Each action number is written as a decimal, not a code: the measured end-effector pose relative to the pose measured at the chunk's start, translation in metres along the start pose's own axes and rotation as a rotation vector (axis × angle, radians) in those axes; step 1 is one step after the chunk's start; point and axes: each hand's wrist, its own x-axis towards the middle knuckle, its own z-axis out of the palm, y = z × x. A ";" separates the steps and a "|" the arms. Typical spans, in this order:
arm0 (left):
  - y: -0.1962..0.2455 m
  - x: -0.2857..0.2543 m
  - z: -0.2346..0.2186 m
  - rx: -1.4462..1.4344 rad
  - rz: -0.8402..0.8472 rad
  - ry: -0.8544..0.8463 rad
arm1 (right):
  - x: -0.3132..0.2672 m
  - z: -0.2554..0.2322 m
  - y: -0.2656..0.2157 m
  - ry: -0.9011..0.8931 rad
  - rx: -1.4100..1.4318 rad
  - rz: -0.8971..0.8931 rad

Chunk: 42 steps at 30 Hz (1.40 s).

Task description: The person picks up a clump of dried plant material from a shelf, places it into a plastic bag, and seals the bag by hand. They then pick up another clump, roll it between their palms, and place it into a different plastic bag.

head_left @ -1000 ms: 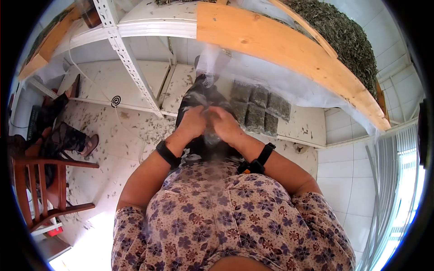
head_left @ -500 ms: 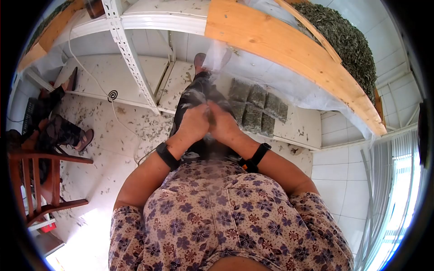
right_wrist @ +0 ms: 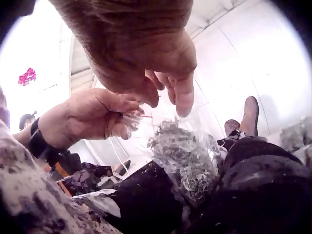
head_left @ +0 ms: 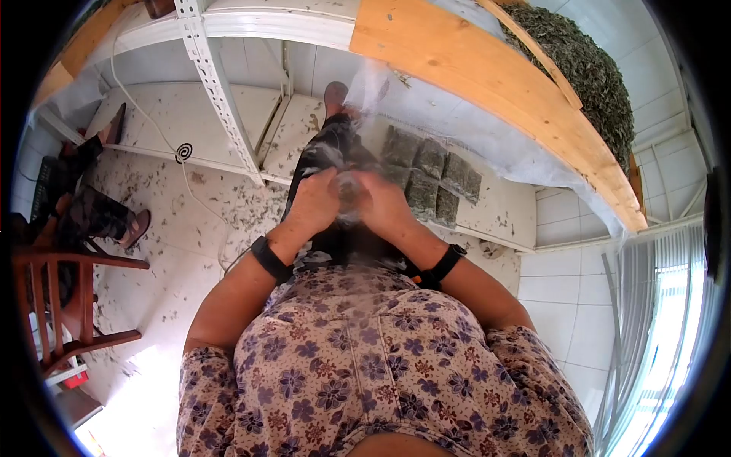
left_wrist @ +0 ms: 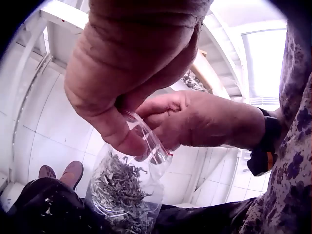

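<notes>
A clear zip-top plastic bag [left_wrist: 119, 187] with dried, grey-green leaf pieces hangs between both hands, above the dark-trousered lap. My left hand [head_left: 315, 202] pinches its top edge; the left wrist view shows the thumb and a finger on the film beside the zip strip. From the other side my right hand [head_left: 386, 207] holds the mouth of the bag. In the right wrist view its fingers [right_wrist: 183, 100] point down at the film above the leaves [right_wrist: 183, 156]. Steam or haze blurs the bag in the head view.
Several filled leaf packets [head_left: 426, 171] lie on the low white shelf [head_left: 499, 217]. Above is a wooden-edged tray [head_left: 487, 91] with a heap of dried leaves [head_left: 575, 76]. A white metal post [head_left: 217, 91] stands ahead left. Another person sits by a wooden chair [head_left: 68, 305].
Both hands came together at the bag half a second ago and are now slightly apart. The head view has shifted a little, with the surroundings sliding left.
</notes>
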 end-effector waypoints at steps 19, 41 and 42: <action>0.019 -0.032 0.016 0.119 0.280 -0.124 | -0.007 -0.021 0.014 -0.514 -0.044 -0.170; 0.031 -0.055 0.001 -0.408 0.094 0.011 | 0.003 -0.011 -0.007 -0.213 0.119 -0.326; 0.030 -0.056 0.000 -0.414 0.087 0.007 | 0.004 -0.010 -0.009 -0.238 0.128 -0.310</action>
